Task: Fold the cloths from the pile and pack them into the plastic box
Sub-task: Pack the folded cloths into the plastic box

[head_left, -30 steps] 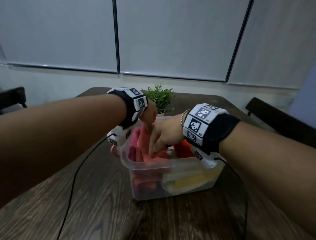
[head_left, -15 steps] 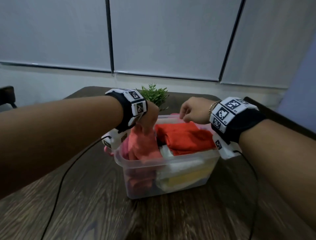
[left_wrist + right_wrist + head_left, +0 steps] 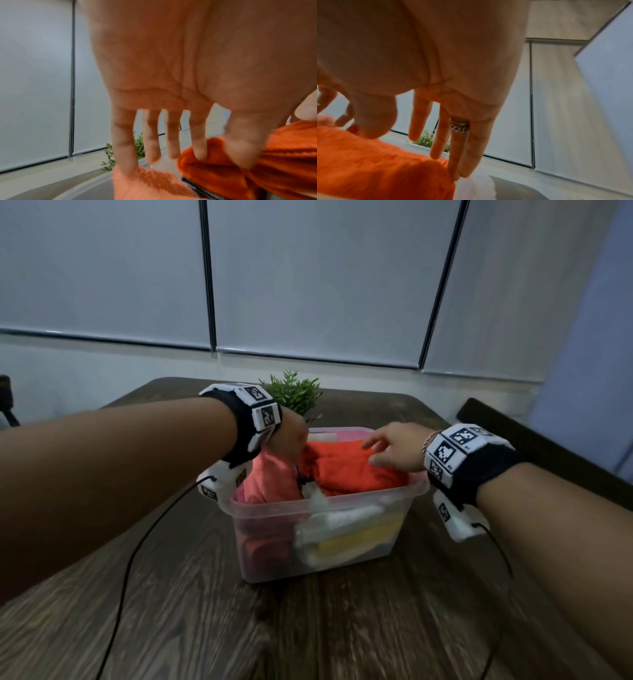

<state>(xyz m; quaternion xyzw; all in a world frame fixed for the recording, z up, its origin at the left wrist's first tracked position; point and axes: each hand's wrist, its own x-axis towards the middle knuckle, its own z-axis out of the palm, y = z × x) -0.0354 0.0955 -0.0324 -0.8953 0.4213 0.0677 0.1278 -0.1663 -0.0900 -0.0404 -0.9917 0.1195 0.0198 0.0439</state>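
With box nearly full, left hand [image 3: 287, 440] and right hand [image 3: 394, 448], fingers spread, press salmon cloth [image 3: 270, 477] and orange cloth [image 3: 356, 470] down into the plastic box [image 3: 325, 505] to fit.

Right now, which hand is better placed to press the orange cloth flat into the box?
Probably the right hand: its straight fingers already lie over the orange cloth, while the left hand sits by the pink cloth.
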